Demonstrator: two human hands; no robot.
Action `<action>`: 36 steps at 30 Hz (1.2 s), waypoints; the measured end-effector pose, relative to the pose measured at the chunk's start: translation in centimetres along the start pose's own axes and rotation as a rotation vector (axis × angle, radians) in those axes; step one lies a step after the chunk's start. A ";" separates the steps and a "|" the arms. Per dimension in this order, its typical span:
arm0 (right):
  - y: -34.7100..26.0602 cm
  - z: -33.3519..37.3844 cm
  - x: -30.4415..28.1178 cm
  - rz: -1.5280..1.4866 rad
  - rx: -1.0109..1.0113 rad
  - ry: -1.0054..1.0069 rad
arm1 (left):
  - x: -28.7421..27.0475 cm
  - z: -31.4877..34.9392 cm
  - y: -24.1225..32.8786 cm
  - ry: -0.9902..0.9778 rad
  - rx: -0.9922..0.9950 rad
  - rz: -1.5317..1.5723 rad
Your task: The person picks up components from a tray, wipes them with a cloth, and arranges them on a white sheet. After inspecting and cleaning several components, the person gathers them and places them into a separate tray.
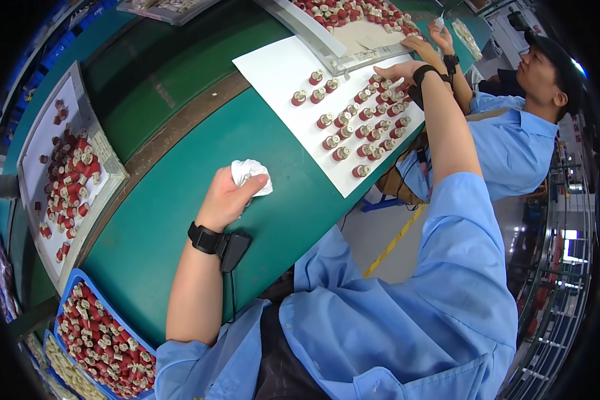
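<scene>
My left hand (228, 199) is closed around a crumpled white cloth (250, 172), thumb on top, above the green tabletop (293, 220). My right hand (399, 72) reaches over the far edge of a white sheet (280, 73). Its fingers are partly spread, close to several small red parts with pale metal tops (363, 113); no part shows clearly in its grasp. These parts stand upright on the sheet, in loose rows toward the right and a smaller group at the left.
At the left, a metal-framed tray (107, 155) holds a heap of similar parts. Below it, a blue bin (80, 275) is full of them. Another framed tray (313, 40) with more parts stands beyond the sheet. A co-worker (513, 133) in blue is at the right.
</scene>
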State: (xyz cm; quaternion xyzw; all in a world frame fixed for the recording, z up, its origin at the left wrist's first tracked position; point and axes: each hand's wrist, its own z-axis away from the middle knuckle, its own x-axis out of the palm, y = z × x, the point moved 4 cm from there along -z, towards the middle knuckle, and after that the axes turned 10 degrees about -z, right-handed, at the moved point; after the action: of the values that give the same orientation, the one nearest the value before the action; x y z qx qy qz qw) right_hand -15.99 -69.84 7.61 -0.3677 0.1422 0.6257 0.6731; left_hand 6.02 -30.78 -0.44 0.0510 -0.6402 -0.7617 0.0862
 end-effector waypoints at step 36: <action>8.9 -2.2 -1.6 -0.150 0.110 -0.032 | 0.1 -0.2 -0.2 0.014 0.013 0.014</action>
State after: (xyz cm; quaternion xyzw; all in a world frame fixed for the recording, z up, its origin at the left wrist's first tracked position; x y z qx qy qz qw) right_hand -24.14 -72.99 4.30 -0.3298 0.1380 0.5707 0.7393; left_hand 5.96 -30.95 -0.70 0.0525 -0.6450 -0.7564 0.0955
